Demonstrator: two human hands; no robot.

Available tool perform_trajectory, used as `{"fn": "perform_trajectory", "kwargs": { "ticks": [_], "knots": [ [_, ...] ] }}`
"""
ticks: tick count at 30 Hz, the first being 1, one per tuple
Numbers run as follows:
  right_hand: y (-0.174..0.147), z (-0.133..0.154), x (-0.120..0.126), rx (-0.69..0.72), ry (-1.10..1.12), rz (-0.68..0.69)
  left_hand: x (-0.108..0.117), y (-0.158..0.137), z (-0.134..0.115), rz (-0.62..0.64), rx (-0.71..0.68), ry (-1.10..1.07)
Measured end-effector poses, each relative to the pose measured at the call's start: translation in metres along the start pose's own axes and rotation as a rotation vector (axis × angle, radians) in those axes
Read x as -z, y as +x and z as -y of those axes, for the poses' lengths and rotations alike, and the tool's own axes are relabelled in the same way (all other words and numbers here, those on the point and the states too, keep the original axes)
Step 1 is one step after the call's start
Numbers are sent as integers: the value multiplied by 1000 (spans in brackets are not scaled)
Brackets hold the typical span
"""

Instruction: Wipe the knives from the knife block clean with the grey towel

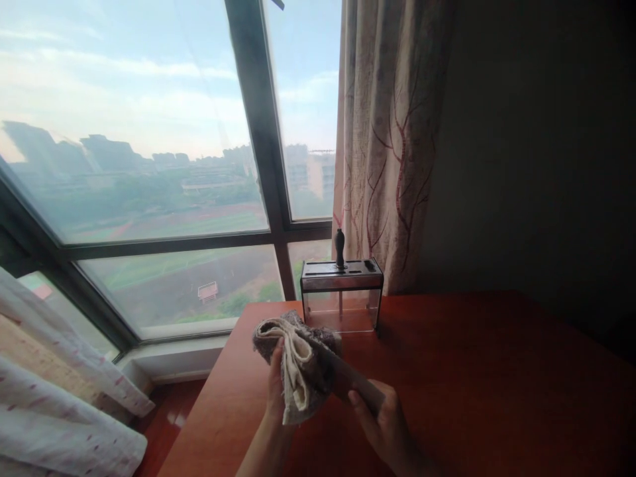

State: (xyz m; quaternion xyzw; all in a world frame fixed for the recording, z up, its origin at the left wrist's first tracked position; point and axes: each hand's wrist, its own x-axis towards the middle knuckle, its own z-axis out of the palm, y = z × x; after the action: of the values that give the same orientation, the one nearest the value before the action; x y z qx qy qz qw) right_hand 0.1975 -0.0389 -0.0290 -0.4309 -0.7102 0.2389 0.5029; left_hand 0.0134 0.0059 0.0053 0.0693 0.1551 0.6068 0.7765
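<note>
In the single view, from a camera worn on the head, two bare hands are seen above a reddish-brown desk [472, 377], toward its left edge. A thick folded cloth [301, 351], cream on one face and mottled grey-purple on the other, is held in the left hand [275, 387]; its folds are pinched at their left side by the thumb, while the other fingers are mostly hidden by the cloth, so how they are set cannot be told. A long, flat, knife-like tool [356, 381] is gripped by its near end in the right hand [386, 421], with the fingers curled around it and the thumb laid along it; its far end is covered by the cloth. Beyond the cloth, at the far edge of the desk and near the far left corner, a clear-sided holder [342, 283] with a dark slotted top is placed, and a black handle [340, 248] is seen upright in it. Past the far edge, a beige curtain [387, 132] printed with red branches is hung beside a large window [149, 146], through which hazy buildings and greenery are seen.
</note>
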Motion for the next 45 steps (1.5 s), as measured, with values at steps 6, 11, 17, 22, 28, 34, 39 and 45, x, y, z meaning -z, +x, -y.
{"fn": "perform_trajectory", "kwargs": {
  "ticks": [6, 11, 17, 22, 28, 34, 39, 45],
  "knots": [
    [-5, -10, -11, -434, 225, -168, -6, -5, 23, -6, 95, 58],
    [5, -7, -6, -369, 329, -103, -14, -13, 44, -229, 252, 148],
    [13, 0, -1, -275, 397, 84, -12, -8, 35, -301, 127, 129],
    [10, 13, 3, -210, 413, 300, -8, -2, 9, -203, -82, 45],
    [10, 15, 4, -195, 343, 319, -8, -3, -10, -173, -142, 11],
    [12, 8, -3, -167, 311, 185, -9, -3, 12, -221, -107, 80],
    [14, 6, -6, -158, 411, 152, -14, -12, 42, -255, -54, 203],
    [11, 11, -8, -227, 363, 265, -19, -13, 32, -325, -32, 194]
  ]
}}
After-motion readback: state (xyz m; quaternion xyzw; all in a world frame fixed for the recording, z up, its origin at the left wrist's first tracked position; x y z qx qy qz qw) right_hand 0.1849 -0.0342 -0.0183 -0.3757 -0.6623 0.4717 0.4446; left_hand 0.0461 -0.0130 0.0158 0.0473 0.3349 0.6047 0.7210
